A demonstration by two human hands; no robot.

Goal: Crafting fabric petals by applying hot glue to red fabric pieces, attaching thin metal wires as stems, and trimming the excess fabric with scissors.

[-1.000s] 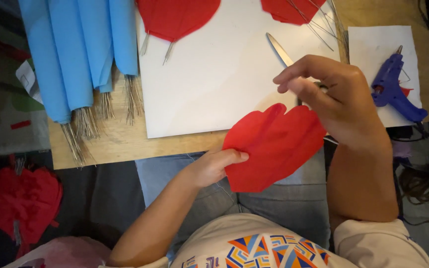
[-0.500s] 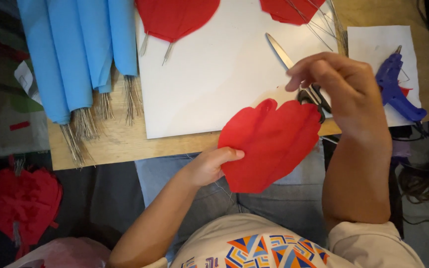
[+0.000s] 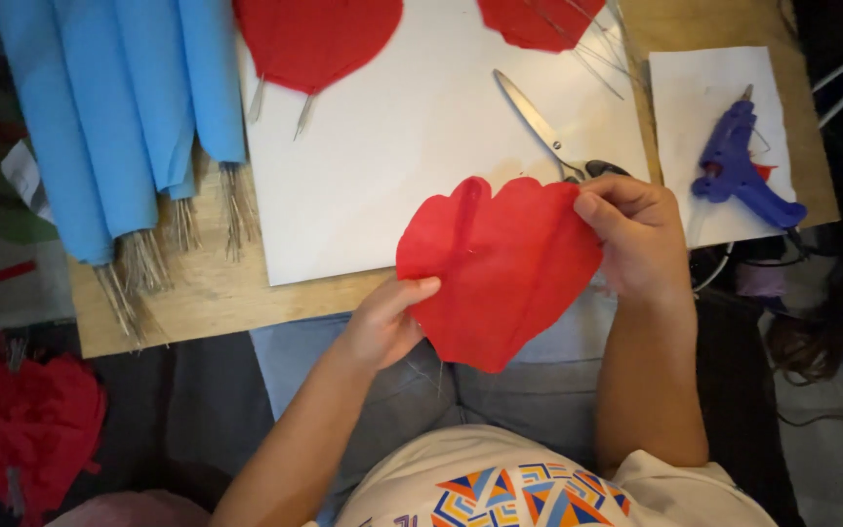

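Note:
I hold a red petal-shaped piece (image 3: 500,268) of thin material over my lap, just at the table's front edge. My left hand (image 3: 382,322) pinches its lower left edge with thumb on top. My right hand (image 3: 641,239) grips its upper right edge, thumb pressed on the red surface. Silver scissors (image 3: 539,122) with dark handles lie shut on a large white sheet (image 3: 392,176), their handles just behind my right hand's fingers.
A wooden table (image 3: 197,293) carries several blue rolled tubes (image 3: 119,107) with wire ends at the left. Two more red petals (image 3: 319,39) (image 3: 539,20) with wires lie at the sheet's top. A blue glue gun (image 3: 739,171) rests on a small white sheet at right. A red pile (image 3: 21,420) sits lower left.
My right hand has left the scissors on the white sheet and come down onto the red piece's right edge. The red piece has turned flatter toward the camera.

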